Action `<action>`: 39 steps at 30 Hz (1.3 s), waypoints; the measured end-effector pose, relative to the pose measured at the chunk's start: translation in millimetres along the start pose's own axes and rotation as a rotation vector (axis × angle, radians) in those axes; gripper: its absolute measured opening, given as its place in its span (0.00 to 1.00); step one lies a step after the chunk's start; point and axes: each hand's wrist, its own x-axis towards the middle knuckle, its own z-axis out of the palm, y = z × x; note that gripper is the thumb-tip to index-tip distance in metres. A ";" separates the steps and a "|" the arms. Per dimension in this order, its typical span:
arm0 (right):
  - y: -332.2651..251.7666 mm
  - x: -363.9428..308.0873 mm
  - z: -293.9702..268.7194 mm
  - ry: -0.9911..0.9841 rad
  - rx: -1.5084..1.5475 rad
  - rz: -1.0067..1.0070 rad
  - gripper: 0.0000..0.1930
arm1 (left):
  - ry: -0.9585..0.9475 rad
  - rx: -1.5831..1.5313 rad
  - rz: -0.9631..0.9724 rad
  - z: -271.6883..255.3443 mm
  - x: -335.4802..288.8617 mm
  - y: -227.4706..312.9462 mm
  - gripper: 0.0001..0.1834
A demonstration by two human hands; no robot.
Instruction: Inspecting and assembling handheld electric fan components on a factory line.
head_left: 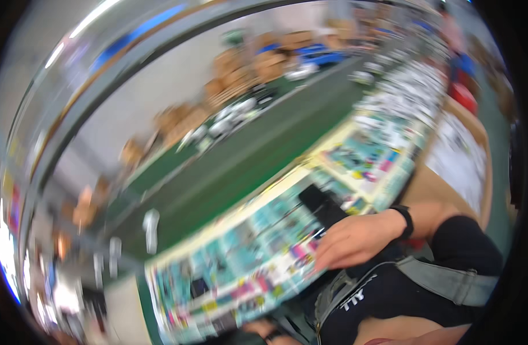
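Observation:
The picture is smeared by motion. My right hand [353,238], with a black band at its wrist, is over the near edge of the worktable. Its fingers point left and down, stretched out, and I see nothing held in them. Just beyond it lies a flat black item [321,204], its kind too blurred to tell. The table is covered with a patterned teal, pink and yellow sheet [235,253]. At the lower edge, only part of my left hand [258,328] shows beside the table; its fingers are hidden. A small dark square piece [199,287] lies on the sheet.
A green conveyor belt [246,149] runs behind the table. Beyond it stand cardboard boxes [229,69] and white packages [232,118]. White bags [407,86] are heaped at the far right, near a large carton [465,115] with white contents. A metal frame [91,103] arches at left.

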 end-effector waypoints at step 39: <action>10.6 -512.3 -217.0 0.838 -0.638 2.057 0.39 | -0.625 1.461 0.273 347.2 18.7 -144.0 0.23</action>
